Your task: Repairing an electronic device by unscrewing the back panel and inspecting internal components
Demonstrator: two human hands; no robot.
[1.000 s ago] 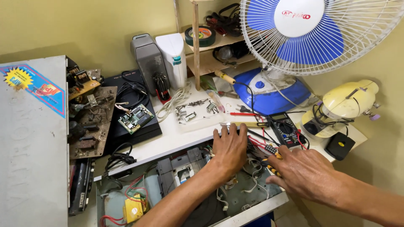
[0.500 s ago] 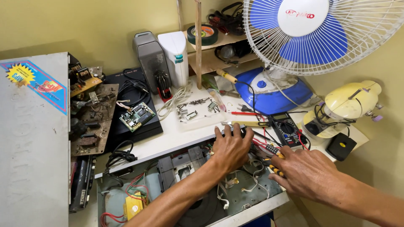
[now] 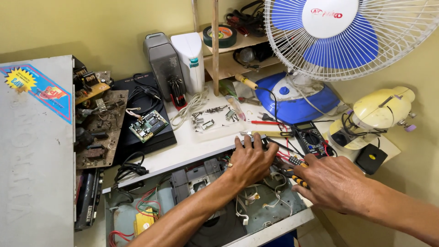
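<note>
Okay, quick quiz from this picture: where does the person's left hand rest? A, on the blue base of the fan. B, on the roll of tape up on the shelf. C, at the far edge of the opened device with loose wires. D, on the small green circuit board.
C: the left hand lies flat over the far edge of the opened device, above its white wires, well clear of the fan base, tape and circuit board.
</note>
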